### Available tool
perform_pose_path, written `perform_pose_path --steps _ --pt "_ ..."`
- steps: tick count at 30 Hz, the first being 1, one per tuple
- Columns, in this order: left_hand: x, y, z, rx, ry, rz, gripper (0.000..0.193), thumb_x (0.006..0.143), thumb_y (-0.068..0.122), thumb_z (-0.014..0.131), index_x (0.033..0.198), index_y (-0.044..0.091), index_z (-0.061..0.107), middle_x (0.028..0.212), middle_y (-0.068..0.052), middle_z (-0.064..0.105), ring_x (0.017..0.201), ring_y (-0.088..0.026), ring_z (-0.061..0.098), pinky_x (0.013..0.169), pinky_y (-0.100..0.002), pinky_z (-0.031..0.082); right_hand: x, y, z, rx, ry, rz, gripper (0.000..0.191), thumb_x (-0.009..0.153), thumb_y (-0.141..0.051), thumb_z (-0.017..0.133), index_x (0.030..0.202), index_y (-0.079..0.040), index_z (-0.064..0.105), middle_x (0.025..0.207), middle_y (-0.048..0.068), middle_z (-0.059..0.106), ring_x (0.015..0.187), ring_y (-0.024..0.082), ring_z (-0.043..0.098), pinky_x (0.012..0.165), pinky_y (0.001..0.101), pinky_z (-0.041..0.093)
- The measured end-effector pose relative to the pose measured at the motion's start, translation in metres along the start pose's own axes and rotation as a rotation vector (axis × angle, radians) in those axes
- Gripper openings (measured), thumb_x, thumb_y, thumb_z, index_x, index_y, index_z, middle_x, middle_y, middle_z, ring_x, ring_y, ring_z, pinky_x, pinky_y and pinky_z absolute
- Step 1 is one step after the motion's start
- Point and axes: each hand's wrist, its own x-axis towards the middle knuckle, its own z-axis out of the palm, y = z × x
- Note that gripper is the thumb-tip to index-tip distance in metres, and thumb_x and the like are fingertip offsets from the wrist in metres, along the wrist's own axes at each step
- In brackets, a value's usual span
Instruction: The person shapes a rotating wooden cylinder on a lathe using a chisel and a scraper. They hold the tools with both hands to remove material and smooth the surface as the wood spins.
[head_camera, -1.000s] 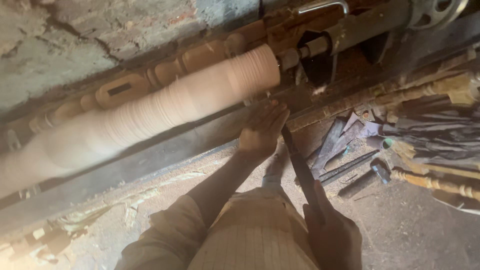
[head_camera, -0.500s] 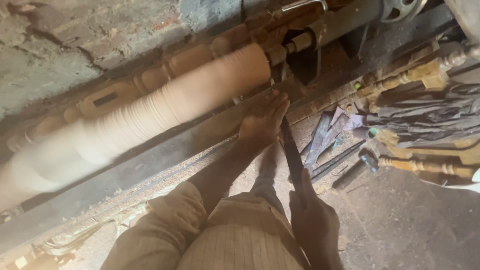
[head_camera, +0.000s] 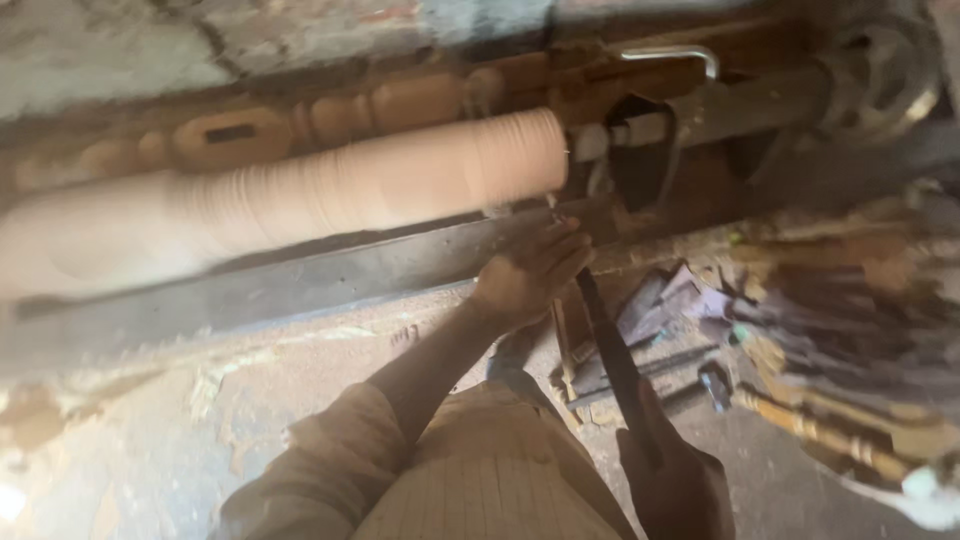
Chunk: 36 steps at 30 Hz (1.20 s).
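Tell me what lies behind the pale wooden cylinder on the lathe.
Behind the pale cylinder, a darker turned wooden post with a slot lies along the rough wall. The cylinder covers the post's lower edge, so what it rests on cannot be seen.

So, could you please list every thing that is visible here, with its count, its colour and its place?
wooden cylinder: one, pale tan, lying across the lathe, upper left
turned wooden post: one, brown, behind the cylinder by the wall
lathe bed rail: one, dark grey, under the cylinder
lathe wheel: one, dark metal, top right
pile of tools: many, dark blades with wooden handles, right side
long chisel: one, dark, held between both hands
left hand: near the cylinder's end, on the blade
right hand: bottom, gripping the handle
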Motion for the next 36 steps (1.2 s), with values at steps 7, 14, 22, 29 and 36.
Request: perform_pose_path --steps 7,14,22,29,36 --pt "0.008 0.006 -0.004 0.133 0.105 -0.024 0.028 0.086 0.017 0.074 0.114 0.013 0.077 0.121 -0.003 0.075 0.124 -0.022 0.066 0.113 -0.04 0.048 0.049 0.048 -0.027 -0.205 -0.057 -0.58 0.035 0.093 -0.033 0.069 0.127 -0.025 0.066 0.116 0.022 0.071 0.062 0.019 0.074 0.058 0.0349 0.059" --pt "0.001 0.009 0.0 0.207 0.172 -0.111 0.025 0.091 0.022 0.073 0.115 0.015 0.076 0.119 -0.001 0.076 0.12 -0.021 0.07 0.108 -0.038 0.055 0.077 0.007 -0.072 -0.193 -0.347 -0.034 0.074 0.088 -0.04 0.076 0.155 -0.039 0.044 0.058 0.015 0.073 0.048 0.019 0.07 0.053 0.0385 0.056" --pt "-0.006 0.01 0.005 0.259 0.213 -0.219 0.021 0.097 0.016 0.068 0.115 0.019 0.077 0.121 0.0 0.076 0.123 -0.018 0.069 0.109 -0.04 0.056 0.105 0.011 -0.083 -0.17 -0.439 -0.125 0.072 0.092 -0.041 0.069 0.157 -0.039 0.039 0.069 0.006 0.076 0.04 0.017 0.059 0.043 0.0346 0.055" --pt "-0.009 0.009 0.003 0.218 0.221 -0.242 0.02 0.097 0.012 0.066 0.113 0.016 0.077 0.119 -0.001 0.077 0.119 -0.02 0.071 0.106 -0.039 0.056 0.107 0.026 -0.069 -0.06 -0.409 -0.213 0.073 0.089 -0.042 0.068 0.157 -0.033 0.042 0.068 0.008 0.075 0.036 0.011 0.056 0.04 0.0293 0.05" --pt "-0.01 0.005 -0.016 0.113 0.157 -0.114 0.03 0.089 0.004 0.064 0.117 0.01 0.077 0.121 -0.005 0.076 0.123 -0.023 0.069 0.11 -0.041 0.054 0.019 -0.014 -0.015 -0.125 -0.253 -0.004 0.07 0.095 -0.044 0.068 0.16 -0.033 0.044 0.057 0.008 0.07 0.038 0.016 0.058 0.044 0.0349 0.051"
